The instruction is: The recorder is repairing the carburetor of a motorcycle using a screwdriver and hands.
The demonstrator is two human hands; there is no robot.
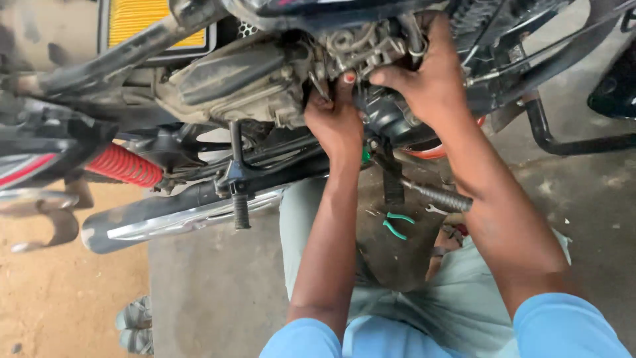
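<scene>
Two bare hands are working up under the motorcycle, close together at its dirty engine. Our left hand (336, 120) reaches straight up, and its fingers press against the carburetor (361, 48), the grey metal part with small springs and levers. One fingernail of this hand has a red mark. We cannot tell if the left grip closes on anything, because the fingertips are partly hidden behind the metal. Our right hand (427, 79) comes from the right side and lies over the same part; its thumb points to the left, just beside the left fingers, and the other fingers curl up behind the carburetor. This grip looks narrow and wrapped around the part, but what exactly it holds is hidden.

So the carburetor sits between the two hands, touching both, above the left hand and at the left of the right palm.

We see no real container here. On the concrete floor (218, 292), between our knees, lies a pair of pliers with green handles (396, 224), well apart from both hands. Near it the footrest with a ribbed grip (442, 197) sticks out.

At the left, the chrome exhaust pipe (179, 219) runs below the engine, with the red spring of the shock absorber (124, 166) above it. A yellow air filter (142, 20) shows at the top left.
</scene>
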